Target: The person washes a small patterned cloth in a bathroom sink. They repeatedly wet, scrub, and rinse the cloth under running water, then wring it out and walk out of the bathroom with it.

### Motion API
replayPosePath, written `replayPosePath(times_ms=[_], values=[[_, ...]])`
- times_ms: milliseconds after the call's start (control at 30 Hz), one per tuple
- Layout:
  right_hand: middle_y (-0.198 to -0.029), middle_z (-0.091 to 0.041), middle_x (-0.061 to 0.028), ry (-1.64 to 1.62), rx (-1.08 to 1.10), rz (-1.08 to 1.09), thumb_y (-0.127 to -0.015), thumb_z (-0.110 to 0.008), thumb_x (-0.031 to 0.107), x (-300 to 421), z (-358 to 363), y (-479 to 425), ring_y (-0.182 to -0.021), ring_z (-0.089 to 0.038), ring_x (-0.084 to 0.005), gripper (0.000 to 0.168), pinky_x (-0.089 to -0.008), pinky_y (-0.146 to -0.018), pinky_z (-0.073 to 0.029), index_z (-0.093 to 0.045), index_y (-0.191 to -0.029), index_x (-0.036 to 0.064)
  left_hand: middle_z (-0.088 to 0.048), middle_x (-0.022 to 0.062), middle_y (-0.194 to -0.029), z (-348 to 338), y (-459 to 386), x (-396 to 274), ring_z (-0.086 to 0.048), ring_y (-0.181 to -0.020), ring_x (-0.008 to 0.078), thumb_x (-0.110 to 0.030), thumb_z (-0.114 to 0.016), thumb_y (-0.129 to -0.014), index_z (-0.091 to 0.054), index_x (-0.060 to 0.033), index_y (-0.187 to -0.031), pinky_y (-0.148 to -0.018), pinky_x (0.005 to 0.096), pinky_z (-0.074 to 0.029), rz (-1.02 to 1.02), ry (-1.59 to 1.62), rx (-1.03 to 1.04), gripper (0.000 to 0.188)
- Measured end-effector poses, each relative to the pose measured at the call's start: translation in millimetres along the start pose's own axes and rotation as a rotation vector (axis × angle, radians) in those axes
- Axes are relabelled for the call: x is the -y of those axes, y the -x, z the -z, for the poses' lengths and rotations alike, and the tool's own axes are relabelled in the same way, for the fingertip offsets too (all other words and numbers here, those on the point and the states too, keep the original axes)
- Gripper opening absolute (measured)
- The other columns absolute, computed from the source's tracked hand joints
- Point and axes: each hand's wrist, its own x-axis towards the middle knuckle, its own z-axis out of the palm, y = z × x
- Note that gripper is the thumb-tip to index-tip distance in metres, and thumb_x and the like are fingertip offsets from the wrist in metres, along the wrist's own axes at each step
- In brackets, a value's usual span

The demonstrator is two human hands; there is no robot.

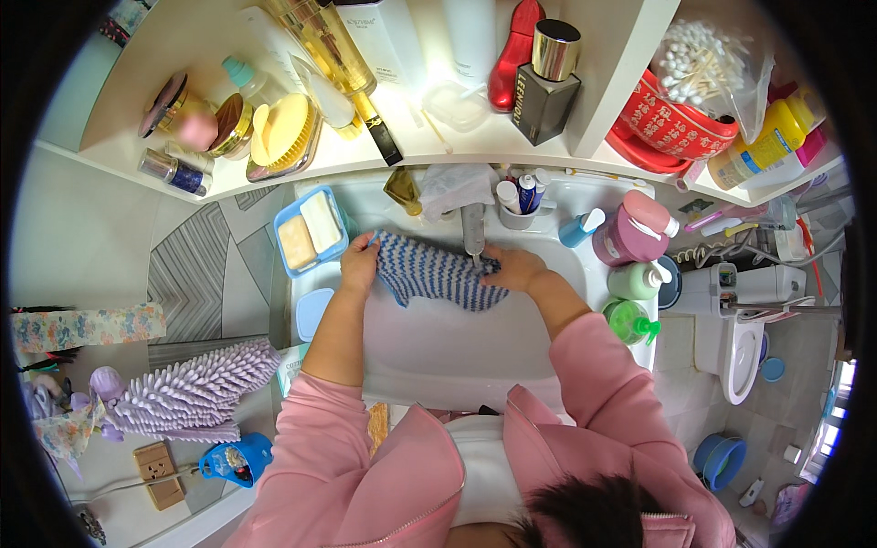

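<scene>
Both my hands hold a blue-and-grey striped cloth (438, 270) stretched out over the white sink basin (459, 349). My left hand (359, 263) pinches its upper left corner between thumb and fingers. My right hand (515, 268) grips the right end, just beside the metal faucet (473, 229). The cloth's right part lies under the spout, where a little water seems to run onto it. Its lower edge hangs loose above the basin. The fingertips of my right hand are partly hidden by the cloth and the spout.
A blue soap dish (279, 236) with two bars stands left of the basin. Pump bottles, including a green one (627, 322), line the right rim. A grey cup (519, 219) with tubes sits behind. A white shelf (445, 154) crowded with cosmetics overhangs the back.
</scene>
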Motion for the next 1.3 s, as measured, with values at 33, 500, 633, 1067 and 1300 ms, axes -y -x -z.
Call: replayPosePath(times_ms=[33, 500, 633, 1067, 1300], values=[[-0.111, -0.057, -0.0128, 0.045, 0.02, 0.064, -0.075, -0.061, 0.029, -4, 1, 3, -0.106, -0.052, -0.0296, 0.045, -0.0372, -0.088, -0.043, -0.053, -0.116, 0.014, -0.059, -0.003, -0.074, 0, 1, -2, -0.051, -0.063, 0.0072, -0.015, -0.054, -0.086, -0.062, -0.0089, -0.1, -0.056, 0.0206, -0.04, 0.03, -0.023, -0.003, 0.017], [-0.105, -0.056, -0.0229, -0.485, -0.46, -0.278, -0.07, -0.067, 0.024, 20, -51, -45, -0.093, -0.056, -0.0377, 0.05, -0.0423, -0.079, -0.046, -0.049, -0.108, -0.002, -0.059, 0.0031, -0.1, -99, 53, -21, -0.052, -0.095, 0.012, 0.001, -0.052, -0.075, -0.053, -0.0034, -0.117, -0.082, 0.0253, -0.04, -0.013, -0.157, 0.604, 0.042], [-0.095, -0.059, -0.0195, -0.466, -0.641, -0.231, -0.069, -0.063, 0.023, 0, -56, -57, -0.087, -0.057, -0.0386, 0.033, -0.0429, -0.076, -0.047, -0.056, -0.093, 0.001, -0.049, 0.0087, -0.122, -103, 64, -23, -0.046, -0.112, 0.0201, -0.007, -0.051, -0.08, -0.047, -0.006, -0.123, -0.094, 0.0348, -0.037, 0.18, 0.359, 0.359, 0.043], [-0.068, -0.055, -0.0181, -0.659, -0.666, 0.205, -0.059, -0.06, 0.016, 70, -85, -2, -0.067, -0.054, -0.0356, 0.018, -0.0416, -0.059, -0.044, -0.051, -0.06, 0.0, -0.06, 0.014, -0.091, -105, 27, 51, -0.058, -0.087, 0.0276, -0.042, -0.04, -0.09, -0.053, -0.0021, -0.092, -0.081, 0.0406, -0.046, 0.791, 0.888, 0.645, 0.042], [-0.072, -0.057, -0.0183, -0.542, -0.594, 0.121, -0.063, -0.059, 0.025, 54, -89, -17, -0.072, -0.056, -0.035, 0.023, -0.0432, -0.063, -0.045, -0.055, -0.061, 0.002, -0.059, 0.0061, -0.09, -115, 13, 113, -0.058, -0.081, 0.0201, -0.024, -0.039, -0.091, -0.054, -0.0091, -0.089, -0.075, 0.0359, -0.049, 0.415, 1.116, 0.762, 0.021]])
